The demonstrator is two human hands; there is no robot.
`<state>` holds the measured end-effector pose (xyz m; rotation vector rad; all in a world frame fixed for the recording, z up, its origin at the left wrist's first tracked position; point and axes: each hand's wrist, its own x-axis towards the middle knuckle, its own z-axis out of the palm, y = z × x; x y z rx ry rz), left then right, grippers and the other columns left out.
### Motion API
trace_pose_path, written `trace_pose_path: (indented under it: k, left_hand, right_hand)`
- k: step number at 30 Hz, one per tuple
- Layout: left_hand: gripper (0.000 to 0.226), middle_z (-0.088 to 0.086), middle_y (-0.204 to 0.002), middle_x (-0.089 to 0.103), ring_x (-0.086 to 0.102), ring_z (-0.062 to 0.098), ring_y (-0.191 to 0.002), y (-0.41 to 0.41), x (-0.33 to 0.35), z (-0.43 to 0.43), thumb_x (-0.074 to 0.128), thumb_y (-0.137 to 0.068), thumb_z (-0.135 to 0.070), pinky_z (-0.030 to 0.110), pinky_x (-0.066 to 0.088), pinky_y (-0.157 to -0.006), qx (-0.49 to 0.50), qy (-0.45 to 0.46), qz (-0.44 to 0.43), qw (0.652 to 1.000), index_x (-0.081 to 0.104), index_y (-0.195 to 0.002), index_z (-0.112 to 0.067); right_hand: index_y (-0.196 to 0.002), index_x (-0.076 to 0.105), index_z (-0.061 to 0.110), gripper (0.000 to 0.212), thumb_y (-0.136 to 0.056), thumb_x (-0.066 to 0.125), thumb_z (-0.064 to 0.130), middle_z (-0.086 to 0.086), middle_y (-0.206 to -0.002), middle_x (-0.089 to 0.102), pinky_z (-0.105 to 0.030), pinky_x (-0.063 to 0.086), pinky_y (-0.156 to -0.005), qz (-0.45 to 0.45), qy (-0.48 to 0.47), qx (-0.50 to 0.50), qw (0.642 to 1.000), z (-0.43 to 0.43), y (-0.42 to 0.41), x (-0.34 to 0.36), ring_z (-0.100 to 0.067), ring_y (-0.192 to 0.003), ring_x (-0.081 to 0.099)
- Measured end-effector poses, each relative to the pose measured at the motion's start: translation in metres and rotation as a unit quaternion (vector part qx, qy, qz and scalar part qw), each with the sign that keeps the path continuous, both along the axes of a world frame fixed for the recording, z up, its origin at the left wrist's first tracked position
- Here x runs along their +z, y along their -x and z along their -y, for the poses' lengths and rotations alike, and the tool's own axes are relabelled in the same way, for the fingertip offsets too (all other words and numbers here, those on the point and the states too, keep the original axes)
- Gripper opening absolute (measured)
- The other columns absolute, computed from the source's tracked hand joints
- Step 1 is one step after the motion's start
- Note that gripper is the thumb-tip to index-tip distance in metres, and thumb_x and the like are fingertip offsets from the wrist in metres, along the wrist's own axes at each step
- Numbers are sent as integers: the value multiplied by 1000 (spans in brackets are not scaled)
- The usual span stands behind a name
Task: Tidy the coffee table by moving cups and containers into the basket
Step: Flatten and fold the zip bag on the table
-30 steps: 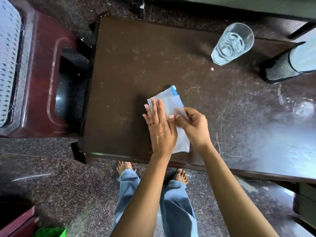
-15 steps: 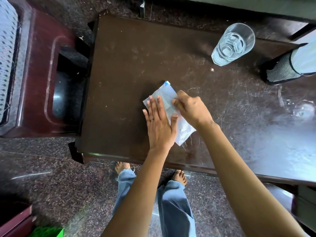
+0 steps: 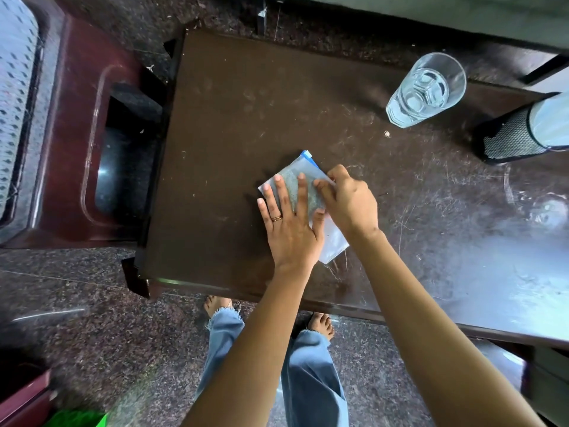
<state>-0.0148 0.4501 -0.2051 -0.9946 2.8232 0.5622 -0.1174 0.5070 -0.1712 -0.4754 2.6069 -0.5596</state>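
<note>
The left hand (image 3: 289, 232) lies flat on the bag (image 3: 334, 241), grip open. The right hand (image 3: 348, 201) pinches the bag's edge, grip closed on it. The glass (image 3: 426, 90) stands on the table (image 3: 231, 118), well apart from both hands. Judgement: tidying is at an early stage, with the glass not yet moved.

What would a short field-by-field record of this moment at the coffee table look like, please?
Surface: dark coffee table, scratched
Left hand: flat, fingers straight, pressing the plastic pouch onto the table
Right hand: fingers curled, pinching the pouch's edge
Glass: clear, upright, on the far side, apart from both hands
Mesh holder: black, to the right of the glass
</note>
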Motion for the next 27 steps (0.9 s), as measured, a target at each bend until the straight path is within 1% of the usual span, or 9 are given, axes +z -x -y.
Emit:
trace_pose_path:
  k: [2,4,7,10,12,15,20,23,27]
  left_hand:
    - [64,23,-158,15,10,42,-146,2,-2,-2,24,-95,-52,50,-1,-118,-5,28,3,1000,17,-153,-24]
    - [67,27,-154,23,23,47,-141,5,0,-1,35,-92,-51,53,4,-118,-13,56,13,998,21,-152,-24]
    - [66,23,-145,39,41,42,-125,11,1,13,35,-91,-48,54,8,-117,-24,101,29,994,23,-151,-24]
    - [66,16,-151,33,30,35,-136,11,-4,27,41,-93,-37,50,12,-119,-80,136,11,987,20,-151,-12]
    - [71,18,-159,12,12,34,-147,6,-9,32,37,-95,-31,46,8,-121,-162,145,21,976,2,-151,-3]
    - [72,22,-159,-2,-1,34,-148,6,-9,39,24,-96,-31,44,8,-122,-198,143,34,969,-15,-148,1]
    - [72,16,-158,-6,2,31,-149,10,-10,47,14,-94,-52,43,9,-122,-211,96,19,973,-2,-153,-13]
    - [61,13,-160,11,11,27,-148,11,-9,52,17,-99,-40,42,20,-120,-202,88,-7,975,10,-153,-13]
    - [58,12,-160,13,12,24,-148,10,-7,53,16,-101,-35,38,19,-120,-204,96,-2,974,12,-153,-8]
  right_hand:
    - [-104,52,13,25,-97,49,37,-12,-89,67,-34,38,-60,-60,-20,-13,998,1,-8,1,-38,-78,60]
    - [-109,54,10,19,-94,52,23,-12,-98,63,-38,45,-64,-114,13,-28,993,0,-20,-3,-37,-83,59]
    - [-121,56,5,33,-89,54,7,-16,-123,59,-41,44,-91,-196,79,13,977,-3,-38,-15,-33,-110,54]
    - [-136,49,-1,43,-98,43,17,-19,-145,46,-40,32,-113,-159,163,145,963,-7,-48,-24,-29,-137,39]
    - [-146,35,-1,55,-103,29,34,-16,-154,32,-45,25,-118,-98,138,200,965,-12,-54,-28,-26,-146,26]
    - [-149,27,-1,68,-103,16,48,-16,-158,24,-46,21,-120,-97,55,196,974,-20,-59,-36,-27,-148,19]
    - [-150,25,2,69,-102,18,50,-14,-159,18,-38,11,-123,-129,-33,150,980,-40,-71,-37,-25,-149,15]
    - [-152,16,7,68,-100,22,49,-9,-160,11,-35,0,-123,-128,-83,126,980,-52,-79,-36,-20,-149,8]
    - [-152,14,5,72,-98,25,51,-9,-160,9,-38,-1,-122,-124,-103,71,984,-53,-89,-33,-22,-149,10]
